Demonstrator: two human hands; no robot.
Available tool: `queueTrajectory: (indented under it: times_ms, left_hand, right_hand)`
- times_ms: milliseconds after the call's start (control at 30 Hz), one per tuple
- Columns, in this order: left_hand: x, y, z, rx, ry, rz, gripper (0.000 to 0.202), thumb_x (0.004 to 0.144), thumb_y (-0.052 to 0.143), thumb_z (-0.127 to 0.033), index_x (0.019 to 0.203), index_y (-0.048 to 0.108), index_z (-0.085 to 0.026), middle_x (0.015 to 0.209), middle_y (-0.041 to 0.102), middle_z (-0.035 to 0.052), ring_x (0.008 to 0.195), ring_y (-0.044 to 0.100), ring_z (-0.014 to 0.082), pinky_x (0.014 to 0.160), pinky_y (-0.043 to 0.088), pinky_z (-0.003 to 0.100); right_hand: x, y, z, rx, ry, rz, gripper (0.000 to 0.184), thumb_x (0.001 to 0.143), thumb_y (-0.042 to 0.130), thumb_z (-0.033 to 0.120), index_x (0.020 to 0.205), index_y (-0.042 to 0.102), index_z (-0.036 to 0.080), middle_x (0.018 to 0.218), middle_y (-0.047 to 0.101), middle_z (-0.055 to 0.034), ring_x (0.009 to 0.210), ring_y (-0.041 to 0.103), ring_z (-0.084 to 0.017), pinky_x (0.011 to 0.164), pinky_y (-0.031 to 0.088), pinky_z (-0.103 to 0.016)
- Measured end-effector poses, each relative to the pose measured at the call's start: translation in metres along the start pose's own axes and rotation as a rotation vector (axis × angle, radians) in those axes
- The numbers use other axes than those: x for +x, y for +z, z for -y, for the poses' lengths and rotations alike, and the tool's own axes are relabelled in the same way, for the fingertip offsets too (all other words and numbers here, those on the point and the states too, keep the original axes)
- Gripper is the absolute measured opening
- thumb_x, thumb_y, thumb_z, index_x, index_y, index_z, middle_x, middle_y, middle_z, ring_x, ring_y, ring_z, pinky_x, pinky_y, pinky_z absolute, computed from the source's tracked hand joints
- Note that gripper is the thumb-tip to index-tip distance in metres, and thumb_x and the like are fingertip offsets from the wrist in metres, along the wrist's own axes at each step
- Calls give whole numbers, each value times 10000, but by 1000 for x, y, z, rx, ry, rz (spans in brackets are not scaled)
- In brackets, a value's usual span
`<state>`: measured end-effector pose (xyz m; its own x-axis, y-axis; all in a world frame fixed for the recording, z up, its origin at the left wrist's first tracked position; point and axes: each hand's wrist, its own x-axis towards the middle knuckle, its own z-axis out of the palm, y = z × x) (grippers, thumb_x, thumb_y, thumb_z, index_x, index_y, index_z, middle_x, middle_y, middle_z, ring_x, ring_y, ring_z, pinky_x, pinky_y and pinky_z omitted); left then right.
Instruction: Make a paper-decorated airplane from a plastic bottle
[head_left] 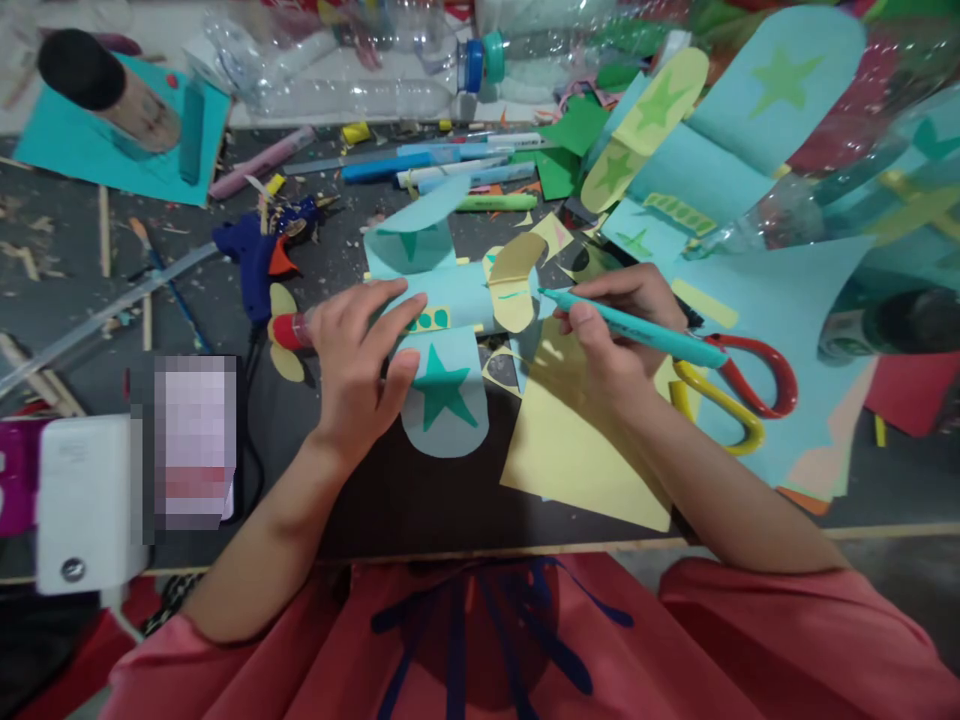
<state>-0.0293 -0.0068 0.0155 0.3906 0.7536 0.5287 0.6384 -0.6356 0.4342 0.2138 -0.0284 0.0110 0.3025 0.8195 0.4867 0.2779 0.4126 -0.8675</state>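
A toy airplane (469,290) of light blue paper lies in front of me. It has a red bottle cap (285,330) with a yellow paper propeller at its left end, a green star on the near wing and a yellow tail piece (514,300) with a short green stroke. My left hand (364,350) curves over the body near the propeller, fingertips and thumb against the paper, holding it. Pinched in my right hand (626,330) is a teal marker (652,335), its tip beside the tail piece. The marker's tip seems close to or touching the paper; I cannot tell which.
Scissors (780,375) lie by my right forearm, near a yellow paper sheet (577,440). A blue glue gun (255,255) is at left, above a phone (195,440) and a white power bank (86,500). Several pens (420,165), plastic bottles (360,95) and another paper airplane (697,165) are behind.
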Motion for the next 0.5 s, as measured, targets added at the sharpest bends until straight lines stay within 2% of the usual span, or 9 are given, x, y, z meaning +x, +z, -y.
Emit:
queueTrajectory:
  times_ms: [200,333,500]
  left_hand:
    - [0,0,-1,92,19,-7,472,1022,267,-511,1306,600,-332,1284,664,25,1208,577,241,1040,399,419]
    - [1,0,-2,56,14,-22,457,1017,307,-501,1319,600,-323,1279,664,52,1207,580,265,1041,391,432]
    - [1,1,0,59,21,-13,454,1012,299,-512,1320,591,-353,1268,670,37,1185,589,268,1020,402,451]
  right_hand:
    - [-2,1,-4,-15,27,58,139,856,700,414,843,670,279,686,703,53,559,657,-123,484,533,-268]
    - [-1,1,-4,-53,8,73,137,866,683,401,816,675,274,652,685,49,500,600,-106,448,480,-256]
    - [0,2,3,-54,-42,110,97,855,684,329,784,660,269,613,659,53,457,560,-96,423,437,-244]
